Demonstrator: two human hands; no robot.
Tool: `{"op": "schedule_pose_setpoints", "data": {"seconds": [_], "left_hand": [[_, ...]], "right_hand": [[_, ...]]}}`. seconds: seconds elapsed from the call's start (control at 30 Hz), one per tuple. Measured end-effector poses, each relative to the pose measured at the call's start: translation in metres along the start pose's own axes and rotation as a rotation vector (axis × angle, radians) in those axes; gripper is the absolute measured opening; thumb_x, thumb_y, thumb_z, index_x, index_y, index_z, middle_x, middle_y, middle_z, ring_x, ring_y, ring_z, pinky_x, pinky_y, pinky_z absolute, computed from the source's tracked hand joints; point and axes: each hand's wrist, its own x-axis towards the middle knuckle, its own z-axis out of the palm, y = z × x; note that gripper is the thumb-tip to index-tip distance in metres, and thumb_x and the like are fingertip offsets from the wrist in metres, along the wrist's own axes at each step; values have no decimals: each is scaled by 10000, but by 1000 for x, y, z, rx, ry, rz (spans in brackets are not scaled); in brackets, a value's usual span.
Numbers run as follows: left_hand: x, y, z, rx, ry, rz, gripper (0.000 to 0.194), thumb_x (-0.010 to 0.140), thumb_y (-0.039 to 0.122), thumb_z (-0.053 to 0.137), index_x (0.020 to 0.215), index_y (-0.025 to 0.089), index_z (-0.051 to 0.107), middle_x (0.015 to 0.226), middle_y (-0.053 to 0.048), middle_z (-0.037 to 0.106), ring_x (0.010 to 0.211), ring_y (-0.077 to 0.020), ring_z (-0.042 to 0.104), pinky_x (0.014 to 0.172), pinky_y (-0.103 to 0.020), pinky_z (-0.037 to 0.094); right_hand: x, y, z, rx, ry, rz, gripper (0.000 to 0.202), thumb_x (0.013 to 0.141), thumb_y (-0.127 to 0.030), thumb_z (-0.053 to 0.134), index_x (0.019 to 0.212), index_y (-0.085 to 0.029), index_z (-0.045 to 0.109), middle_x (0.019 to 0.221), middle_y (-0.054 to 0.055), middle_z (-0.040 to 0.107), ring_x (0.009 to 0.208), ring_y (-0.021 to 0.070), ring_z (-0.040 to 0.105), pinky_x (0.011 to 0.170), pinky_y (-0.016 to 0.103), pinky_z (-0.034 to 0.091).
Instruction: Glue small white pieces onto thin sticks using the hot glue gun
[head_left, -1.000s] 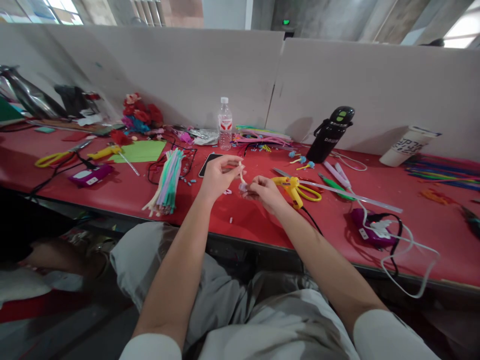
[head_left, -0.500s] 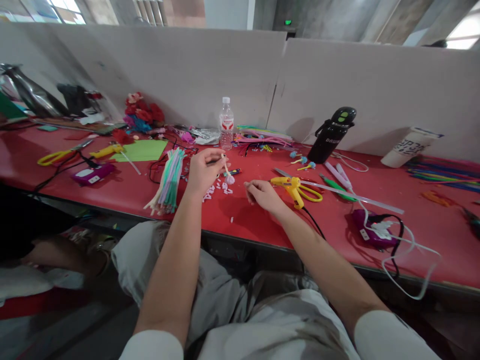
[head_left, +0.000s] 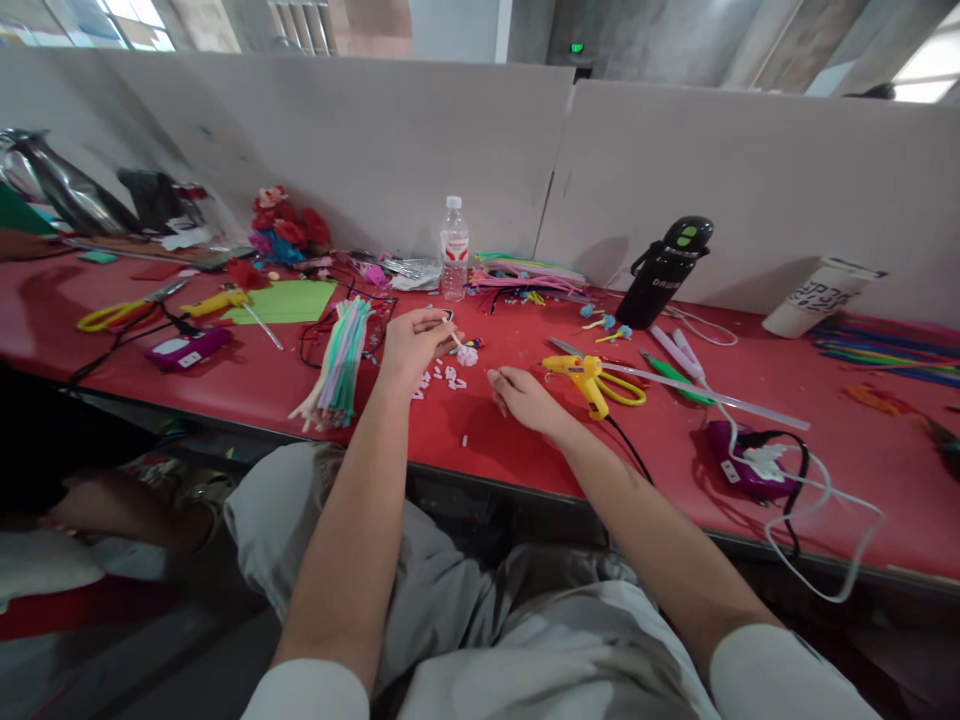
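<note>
The left hand (head_left: 411, 345) is pinching a pale stem (head_left: 454, 338) in its grip, and the small pink flower (head_left: 467, 356) at the stem's end is hanging between both hands, over the red worktop (head_left: 517, 455). The right hand (head_left: 525, 398) is curling its fingers near a yellow glue gun (head_left: 583, 378); whether that grip is closing on anything cannot be told. Pink pieces (head_left: 451, 377) are lying scattered near the flower.

clear bottle (head_left: 454, 252), upright | black flask (head_left: 660, 280) | white cup (head_left: 817, 298), lettered | steel jug (head_left: 64, 190), left
</note>
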Motion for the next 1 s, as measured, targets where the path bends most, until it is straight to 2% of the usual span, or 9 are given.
{"op": "schedule_pose_setpoints", "data": {"seconds": [0.13, 0.3, 0.43, 0.57, 0.73, 0.8, 0.9, 1.0], "left_hand": [[0, 1, 2, -41, 0, -53, 175, 681, 85, 764, 810, 97, 646, 696, -71, 683, 701, -205, 726, 734, -339, 601], [2, 2, -1, -141, 5, -101, 130, 709, 65, 737, 798, 98, 648, 727, -68, 707, 704, -155, 719, 765, -277, 584], [4, 10, -4, -212, 26, -112, 59, 757, 69, 699, 804, 101, 684, 775, -66, 735, 660, -88, 691, 663, -154, 550], [4, 18, -5, -284, 28, -116, 63, 765, 73, 704, 819, 105, 701, 747, -54, 736, 631, -76, 683, 570, -110, 526], [6, 16, -5, -321, 6, -112, 69, 749, 74, 723, 810, 105, 710, 756, -53, 738, 648, -88, 692, 607, -133, 559], [7, 13, -5, -327, 11, -111, 68, 753, 65, 711, 806, 108, 714, 765, -50, 738, 661, -90, 694, 619, -137, 562], [8, 10, -3, -303, 9, -122, 59, 757, 73, 708, 804, 110, 710, 757, -54, 736, 627, -80, 678, 592, -127, 541], [8, 7, 0, -271, -15, -119, 92, 735, 93, 737, 815, 109, 694, 752, -58, 732, 614, -82, 669, 594, -140, 535]], "right_hand": [[-2, -3, -1, -67, 15, -3, 504, 929, -593, 436, 583, -226, 420, 456, -43, 427, 451, 119, 417, 508, 273, 328], [-1, 0, -1, -53, -24, -37, 416, 904, -541, 514, 645, -215, 506, 561, -10, 564, 550, 135, 525, 603, 270, 406], [-1, 7, 0, -140, 15, -38, 286, 920, -424, 513, 726, -214, 527, 638, 2, 595, 608, 149, 549, 639, 274, 410], [-4, 3, -6, -363, 76, 8, 250, 912, -359, 550, 703, -227, 513, 636, 26, 597, 593, 169, 528, 610, 287, 356], [-22, -12, -35, -711, -5, 1, 406, 930, -425, 510, 576, -225, 499, 601, 61, 608, 566, 177, 530, 582, 313, 321], [-37, -17, -51, -729, -31, -3, 396, 929, -433, 499, 592, -225, 511, 601, 56, 615, 564, 176, 540, 572, 312, 331], [-65, -19, -76, -659, -90, 68, 349, 934, -389, 469, 637, -222, 540, 628, 45, 647, 593, 176, 582, 597, 302, 387], [-93, -14, -102, -623, -70, 157, 291, 911, -389, 486, 697, -219, 586, 680, 43, 680, 615, 178, 609, 615, 303, 424]]}}
